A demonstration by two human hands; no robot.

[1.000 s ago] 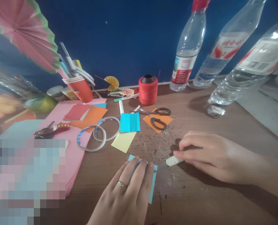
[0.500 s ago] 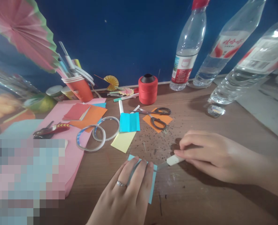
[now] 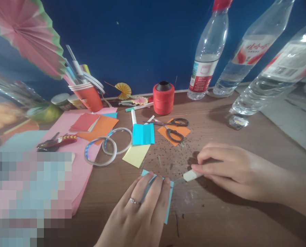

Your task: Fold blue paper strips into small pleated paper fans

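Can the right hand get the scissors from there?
Probably yes: only dark specks on the table seem to lie between the right hand and the scissors. But that hand holds a knife, so it might have to put it down first.

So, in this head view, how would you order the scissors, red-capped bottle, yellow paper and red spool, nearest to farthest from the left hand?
From the left hand:
1. Yellow paper, just ahead
2. Scissors, farther ahead, rightward
3. Red spool, beyond the scissors
4. Red-capped bottle, back right
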